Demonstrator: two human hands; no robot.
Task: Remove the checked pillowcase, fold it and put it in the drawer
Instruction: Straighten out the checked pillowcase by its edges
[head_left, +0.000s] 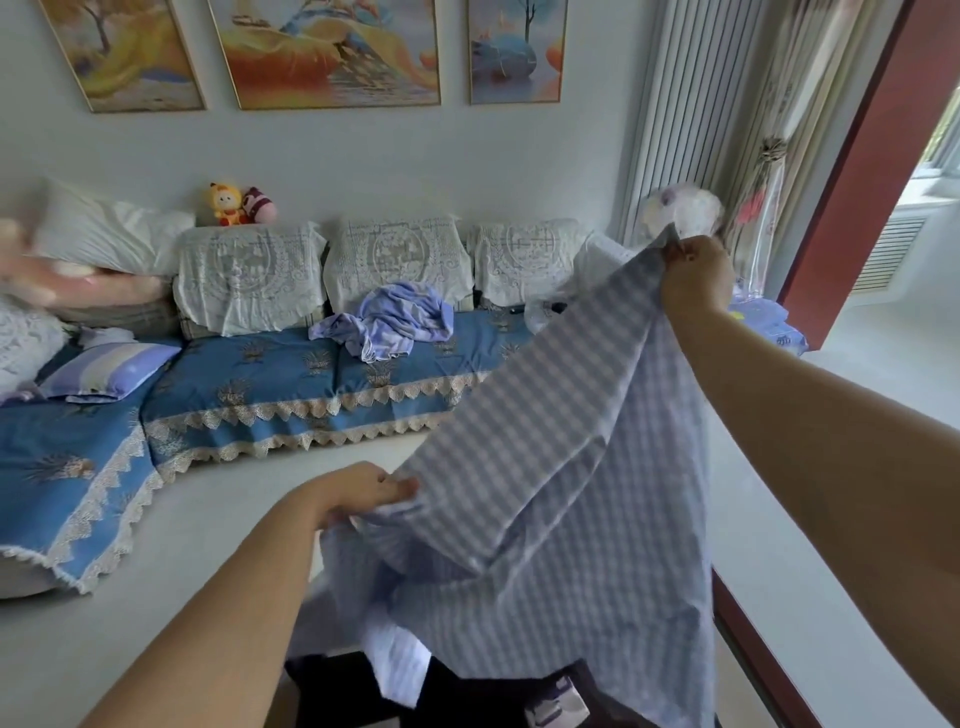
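Observation:
The checked pillowcase (561, 467), pale blue and white, hangs stretched in the air in front of me. My right hand (696, 275) is raised high at the right and pinches one top corner. My left hand (363, 491) is lower, near the middle, and grips another edge of the cloth. The fabric slopes down from right hand to left hand and drapes loosely below them. No pillow is inside it. No drawer is in view.
A blue sofa (291, 384) with lace trim runs along the far wall, with a crumpled purple cloth (395, 319) and a striped pillow (109, 369) on it. White pillows (104, 228) are stacked at far left. A curtain (727, 104) and red door frame (852, 171) stand at right.

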